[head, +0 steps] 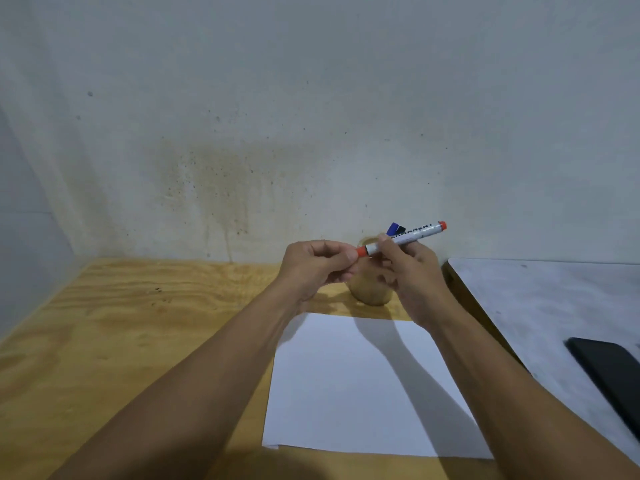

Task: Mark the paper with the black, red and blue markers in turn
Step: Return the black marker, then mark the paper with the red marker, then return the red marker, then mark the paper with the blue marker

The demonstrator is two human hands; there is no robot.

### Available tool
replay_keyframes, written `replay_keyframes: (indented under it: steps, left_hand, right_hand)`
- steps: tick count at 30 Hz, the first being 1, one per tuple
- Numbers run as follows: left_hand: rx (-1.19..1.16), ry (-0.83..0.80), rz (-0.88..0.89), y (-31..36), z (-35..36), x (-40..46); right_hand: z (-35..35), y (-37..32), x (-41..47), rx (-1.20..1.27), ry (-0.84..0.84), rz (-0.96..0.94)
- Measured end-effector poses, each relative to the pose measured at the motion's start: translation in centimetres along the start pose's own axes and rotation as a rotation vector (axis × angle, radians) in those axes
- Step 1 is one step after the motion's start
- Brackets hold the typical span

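both hands holding the red marker above the white paper, left hand pinching its red cap end, right hand gripping the barrel, wooden table lying underneath

Two hands, the left hand and the right hand, share one red marker; two more marker tops, one blue and one black, show behind it; one sheet of paper near the desk's front edge; one dark phone
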State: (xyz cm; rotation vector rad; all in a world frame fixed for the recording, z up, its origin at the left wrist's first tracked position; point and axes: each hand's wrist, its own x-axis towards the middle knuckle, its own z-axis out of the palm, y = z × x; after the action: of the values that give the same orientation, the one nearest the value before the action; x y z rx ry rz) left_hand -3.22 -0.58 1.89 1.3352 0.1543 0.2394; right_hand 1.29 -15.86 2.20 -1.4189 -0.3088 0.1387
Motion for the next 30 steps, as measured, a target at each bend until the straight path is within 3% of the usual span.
replay_keyframes:
  steps: [2, 5, 9, 12, 15, 19, 26, 30]
  left_hand:
    - [0.164, 0.046, 0.060, -0.4, 1.6, 0.7]
    - [0.464, 0.167, 0.135, -1.2, 2.8, 1.9]
    - [0.847, 0.089, 0.306, -2.1, 2.7, 2.2]
    - [1.073, -0.055, 0.470, -2.7, 2.3, 2.3]
    - [1.170, -0.071, 0.582, -3.2, 2.1, 2.2]
    - [1.219, -0.051, 0.649, -3.7, 1.7, 2.8]
    - [1.241, -0.090, 0.513, -3.4, 1.5, 2.9]
    - [1.237, -0.195, 0.438, -2.8, 0.5, 4.2]
  right_hand:
    - [-1.0, -0.6, 0.8, 0.052, 0.006, 0.007]
    - [-3.0, -2.3, 2.5, -0.060, 0.104, 0.005]
    - [-5.9, -4.2, 4.4, -0.537, 0.100, 0.093]
    - [-7.1, -5.2, 5.5, -0.929, 0.051, -0.004]
    - [-7.1, -5.9, 6.5, -1.134, 0.025, -0.142]
    - [-6.1, -5.8, 7.7, -1.185, 0.013, -0.223]
    - [-4.4, -3.4, 8.8, -1.146, 0.005, -0.085]
    - [-3.8, -2.3, 8.6, -1.046, 0.119, 0.041]
